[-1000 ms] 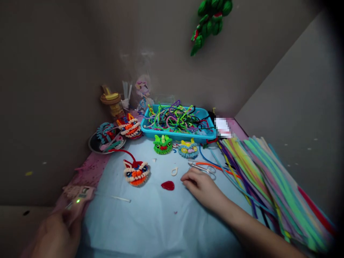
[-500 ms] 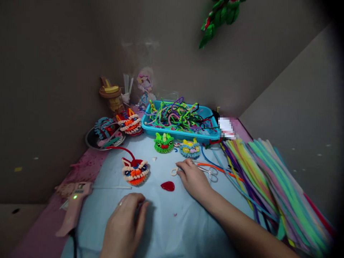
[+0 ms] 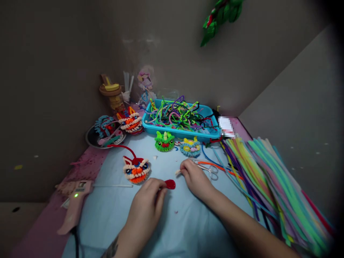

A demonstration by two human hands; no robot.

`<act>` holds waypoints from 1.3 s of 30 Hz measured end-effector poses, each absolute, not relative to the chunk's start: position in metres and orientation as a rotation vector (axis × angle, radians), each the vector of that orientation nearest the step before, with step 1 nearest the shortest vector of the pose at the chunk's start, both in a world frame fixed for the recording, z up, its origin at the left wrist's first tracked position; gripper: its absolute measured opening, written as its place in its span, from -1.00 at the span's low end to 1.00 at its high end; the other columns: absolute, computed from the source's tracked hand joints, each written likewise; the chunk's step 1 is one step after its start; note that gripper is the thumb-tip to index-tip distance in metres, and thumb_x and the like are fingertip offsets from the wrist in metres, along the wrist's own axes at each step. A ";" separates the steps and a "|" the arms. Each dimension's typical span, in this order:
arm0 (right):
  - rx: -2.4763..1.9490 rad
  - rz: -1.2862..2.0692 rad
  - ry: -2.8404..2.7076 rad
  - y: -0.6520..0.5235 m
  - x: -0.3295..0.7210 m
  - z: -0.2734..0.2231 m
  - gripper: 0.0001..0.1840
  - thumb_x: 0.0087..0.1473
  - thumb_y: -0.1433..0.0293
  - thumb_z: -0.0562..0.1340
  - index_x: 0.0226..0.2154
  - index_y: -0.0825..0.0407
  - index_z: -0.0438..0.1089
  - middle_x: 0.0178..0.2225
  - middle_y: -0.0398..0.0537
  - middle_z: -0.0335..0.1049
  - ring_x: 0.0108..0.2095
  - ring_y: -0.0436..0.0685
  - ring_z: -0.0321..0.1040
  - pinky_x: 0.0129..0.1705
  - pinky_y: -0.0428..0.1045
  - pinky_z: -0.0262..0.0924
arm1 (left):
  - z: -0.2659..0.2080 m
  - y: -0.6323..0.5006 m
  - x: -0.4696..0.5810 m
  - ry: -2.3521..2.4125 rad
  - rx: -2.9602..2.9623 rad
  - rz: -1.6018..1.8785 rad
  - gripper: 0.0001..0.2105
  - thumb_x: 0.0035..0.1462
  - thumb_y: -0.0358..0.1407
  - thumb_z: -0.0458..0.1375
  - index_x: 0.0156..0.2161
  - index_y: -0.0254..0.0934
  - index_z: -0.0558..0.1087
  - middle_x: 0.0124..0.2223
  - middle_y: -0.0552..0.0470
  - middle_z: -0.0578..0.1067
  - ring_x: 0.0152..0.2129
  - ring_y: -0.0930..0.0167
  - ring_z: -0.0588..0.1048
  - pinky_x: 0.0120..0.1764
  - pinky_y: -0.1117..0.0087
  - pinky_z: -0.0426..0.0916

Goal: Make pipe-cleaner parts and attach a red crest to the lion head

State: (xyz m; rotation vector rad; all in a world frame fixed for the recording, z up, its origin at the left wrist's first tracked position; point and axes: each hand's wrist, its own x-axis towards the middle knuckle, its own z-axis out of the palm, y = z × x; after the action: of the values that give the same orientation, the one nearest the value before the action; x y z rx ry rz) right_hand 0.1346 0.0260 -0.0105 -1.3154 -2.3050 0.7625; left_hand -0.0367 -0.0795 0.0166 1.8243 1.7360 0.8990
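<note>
Red piece (image 3: 170, 184), cream piece (image 3: 177, 172), pink glue gun (image 3: 72, 211); pale blue sheet (image 3: 107, 215), turquoise tray (image 3: 182, 133)

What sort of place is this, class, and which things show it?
Probably a craft table: what looks like a pink glue gun at left, a bundle of colourful stems at right, and a blue tray of tangled strands.
</note>
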 end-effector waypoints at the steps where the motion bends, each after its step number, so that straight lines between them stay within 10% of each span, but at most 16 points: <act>1: -1.250 0.792 -2.277 0.024 0.135 -0.010 -0.83 0.08 0.58 0.02 -0.43 0.02 0.20 -0.40 -0.08 0.26 -0.35 0.09 0.24 -0.31 -0.04 0.10 | 0.018 -0.075 -0.034 1.720 1.828 0.914 -0.90 0.19 -0.36 0.00 -0.23 -0.21 0.36 -0.27 0.01 0.45 -0.31 0.39 0.43 -0.24 0.37 0.35; 13: -1.044 1.228 -1.726 -0.004 0.128 0.014 -0.87 0.08 0.43 0.12 -0.24 -0.01 0.22 -0.31 -0.07 0.30 -0.29 0.05 0.31 -0.28 -0.06 0.27 | 0.018 -0.056 -0.016 1.576 1.285 1.050 -0.86 0.11 -0.25 0.07 -0.37 -0.28 0.38 -0.42 0.02 0.46 -0.48 0.42 0.43 -0.45 0.44 0.32; 17: -1.005 1.460 -1.612 -0.010 0.122 0.017 -0.91 0.01 0.35 0.19 -0.45 0.03 0.29 -0.38 -0.11 0.25 -0.33 0.03 0.29 -0.33 -0.09 0.26 | 0.017 -0.060 -0.011 1.524 1.034 1.152 -0.83 0.03 -0.21 0.15 -0.40 -0.31 0.40 -0.49 0.06 0.46 -0.56 0.46 0.42 -0.50 0.48 0.32; 25: -1.147 1.591 -1.771 -0.011 0.135 0.020 -0.92 0.04 0.42 0.14 -0.41 0.04 0.34 -0.54 -0.20 0.32 -0.51 -0.05 0.27 -0.46 -0.14 0.16 | 0.014 -0.076 -0.032 1.651 1.759 1.161 -0.83 0.12 -0.36 0.10 -0.16 -0.20 0.45 -0.24 -0.01 0.50 -0.32 0.42 0.48 -0.31 0.44 0.40; 39: -1.137 1.640 -1.983 -0.018 0.140 0.023 -0.92 -0.04 0.51 0.17 -0.46 0.04 0.35 -0.57 -0.25 0.32 -0.55 -0.07 0.24 -0.51 -0.18 0.08 | 0.009 -0.083 -0.043 1.599 2.396 0.806 -0.87 0.20 -0.34 0.02 -0.27 -0.23 0.42 -0.36 0.03 0.47 -0.44 0.43 0.43 -0.39 0.44 0.34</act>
State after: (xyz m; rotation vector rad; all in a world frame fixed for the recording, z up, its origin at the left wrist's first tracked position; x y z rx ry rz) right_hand 0.1398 -0.0177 0.0229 -1.1372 -1.9831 1.6398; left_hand -0.0427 -0.0831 0.0091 2.3963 1.5990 0.8057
